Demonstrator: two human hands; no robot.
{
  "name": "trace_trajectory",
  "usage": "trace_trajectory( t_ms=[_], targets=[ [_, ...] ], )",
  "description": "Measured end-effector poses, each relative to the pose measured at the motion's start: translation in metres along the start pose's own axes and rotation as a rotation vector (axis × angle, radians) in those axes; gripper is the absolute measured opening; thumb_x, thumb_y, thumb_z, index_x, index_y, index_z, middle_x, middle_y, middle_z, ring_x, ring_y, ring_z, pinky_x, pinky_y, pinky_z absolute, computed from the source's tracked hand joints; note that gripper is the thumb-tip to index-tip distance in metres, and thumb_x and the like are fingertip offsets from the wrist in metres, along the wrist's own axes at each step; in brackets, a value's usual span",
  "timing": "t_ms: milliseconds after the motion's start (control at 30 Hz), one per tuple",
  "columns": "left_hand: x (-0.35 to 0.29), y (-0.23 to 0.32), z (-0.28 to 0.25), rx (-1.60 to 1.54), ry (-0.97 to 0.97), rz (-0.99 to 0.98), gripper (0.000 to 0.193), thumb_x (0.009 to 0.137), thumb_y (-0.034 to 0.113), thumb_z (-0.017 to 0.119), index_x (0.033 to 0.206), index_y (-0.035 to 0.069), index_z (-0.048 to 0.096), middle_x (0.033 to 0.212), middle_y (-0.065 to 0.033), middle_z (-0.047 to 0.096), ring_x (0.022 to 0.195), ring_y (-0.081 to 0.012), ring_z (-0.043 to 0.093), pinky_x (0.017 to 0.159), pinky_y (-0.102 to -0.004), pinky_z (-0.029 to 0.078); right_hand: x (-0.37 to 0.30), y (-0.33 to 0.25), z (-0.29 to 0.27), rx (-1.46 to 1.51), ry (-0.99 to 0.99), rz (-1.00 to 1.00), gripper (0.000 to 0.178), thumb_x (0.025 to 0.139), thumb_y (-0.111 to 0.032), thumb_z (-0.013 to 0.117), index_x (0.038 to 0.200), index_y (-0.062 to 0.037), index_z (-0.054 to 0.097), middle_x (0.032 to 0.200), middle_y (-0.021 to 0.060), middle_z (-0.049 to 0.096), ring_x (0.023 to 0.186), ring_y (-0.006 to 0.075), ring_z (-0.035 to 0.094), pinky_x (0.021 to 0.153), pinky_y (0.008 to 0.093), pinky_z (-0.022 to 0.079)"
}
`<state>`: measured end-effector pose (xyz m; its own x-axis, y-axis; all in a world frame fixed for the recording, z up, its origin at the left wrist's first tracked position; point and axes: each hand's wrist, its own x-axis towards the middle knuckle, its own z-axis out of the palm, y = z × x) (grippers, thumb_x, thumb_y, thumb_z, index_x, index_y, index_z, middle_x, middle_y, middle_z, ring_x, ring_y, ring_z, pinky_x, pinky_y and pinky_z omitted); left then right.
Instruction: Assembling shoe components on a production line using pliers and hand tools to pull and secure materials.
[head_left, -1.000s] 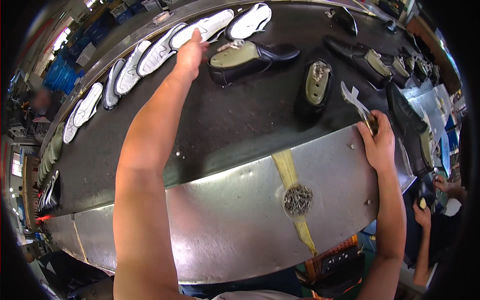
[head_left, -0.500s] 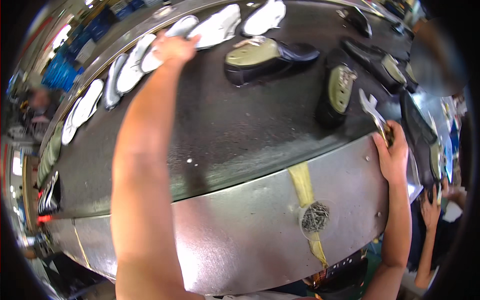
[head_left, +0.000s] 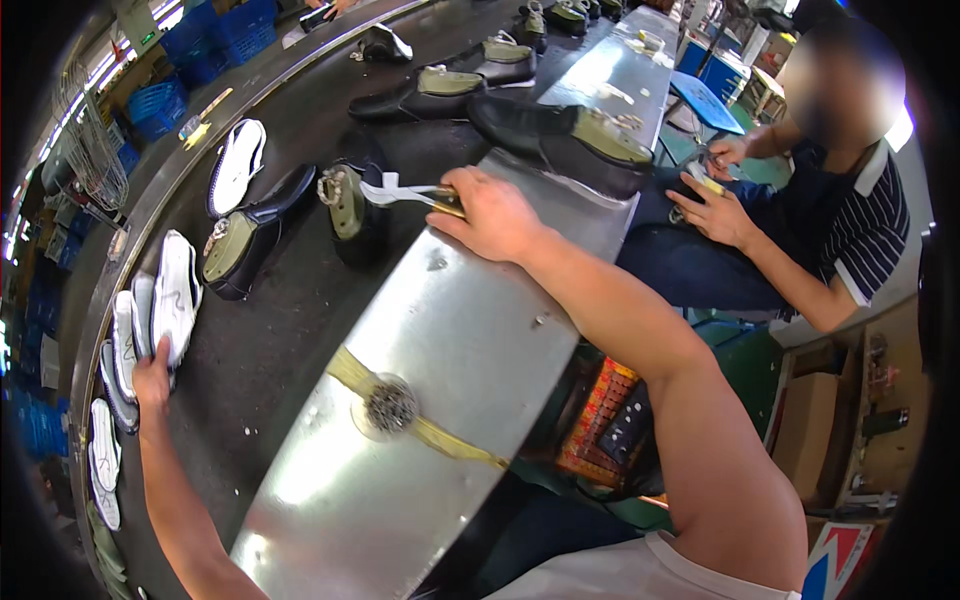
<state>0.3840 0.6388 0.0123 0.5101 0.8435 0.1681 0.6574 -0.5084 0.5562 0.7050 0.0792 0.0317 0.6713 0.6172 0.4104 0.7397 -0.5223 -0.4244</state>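
My left hand (head_left: 152,380) is closed at the lower end of a white shoe sole (head_left: 178,285), its thumb up against the edge. More white and grey soles (head_left: 124,335) lie close beside it; the fingertips are partly hidden. My right hand (head_left: 492,215) rests on the metal bench edge, wrapped round the brass-coloured handles of silver pincers (head_left: 395,190). Their jaws reach over a black and olive shoe (head_left: 350,212) with pale laces. Left of that, another black and olive shoe (head_left: 240,240) lies on the dark belt.
A clear round cup of nails (head_left: 390,407) sits on yellow tape on the metal bench (head_left: 330,470). More black and olive shoes (head_left: 575,135) stand along the belt and bench. A seated co-worker (head_left: 790,200) handles something at the right. Blue crates (head_left: 160,108) stand beyond the belt.
The view has swung to the right, bringing the co-worker into fuller sight. My left hand stays among the pale soles, now at one sole's lower end. My right hand keeps hold of the pincers.
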Motion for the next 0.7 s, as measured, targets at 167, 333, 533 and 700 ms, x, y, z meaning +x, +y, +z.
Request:
trace_trajectory(
  t_ms=[167, 333, 533, 700],
  targets=[
    [-0.172, 0.001, -0.101, 0.029, -0.096, -0.08, 0.058, 0.086, 0.052, 0.076, 0.08, -0.003, 0.059, 0.073, -0.0035, 0.054, 0.07, -0.0179, 0.045, 0.063, -0.0398, 0.039, -0.005, 0.005, -0.006, -0.004, -0.005, 0.017, 0.044, 0.09, -0.04, 0.07, 0.115, -0.0049, 0.059, 0.113, 0.0156, 0.064, 0.108, 0.0359, 0.063, 0.094, 0.0443, 0.049],
    [-0.363, -0.049, -0.23, 0.079, -0.007, -0.028, 0.064, 0.087, 0.043, 0.077, 0.059, 0.007, 0.032, 0.058, 0.0054, 0.027, 0.06, -0.0111, 0.026, 0.051, -0.0398, 0.018, -0.007, -0.007, 0.0, -0.036, 0.064, -0.035, 0.044, 0.091, -0.041, 0.068, 0.11, -0.0023, 0.059, 0.109, 0.0177, 0.064, 0.108, 0.0362, 0.062, 0.095, 0.0452, 0.049],
    [-0.538, -0.019, -0.282, 0.014, -0.217, -0.011, 0.05, 0.097, 0.024, 0.068, 0.135, -0.008, 0.058, 0.108, -0.0188, 0.074, 0.09, -0.0177, 0.07, 0.07, -0.0216, 0.054, -0.061, -0.044, -0.04, 0.021, 0.126, -0.047, 0.044, 0.091, -0.041, 0.069, 0.11, -0.0025, 0.058, 0.11, 0.0186, 0.063, 0.105, 0.0368, 0.062, 0.09, 0.0462, 0.049],
    [-0.537, -0.045, -0.25, 0.576, 0.023, 0.211, 0.091, 0.082, 0.034, 0.077, 0.155, 0.002, 0.034, 0.163, -0.0325, 0.014, 0.151, -0.0494, 0.012, 0.122, -0.0556, 0.014, -0.228, -0.15, -0.088, 0.605, -0.265, -0.172, 0.041, 0.094, -0.03, 0.069, 0.119, 0.0003, 0.056, 0.099, 0.0198, 0.066, 0.089, 0.0329, 0.066, 0.079, 0.0399, 0.053]
  ],
)
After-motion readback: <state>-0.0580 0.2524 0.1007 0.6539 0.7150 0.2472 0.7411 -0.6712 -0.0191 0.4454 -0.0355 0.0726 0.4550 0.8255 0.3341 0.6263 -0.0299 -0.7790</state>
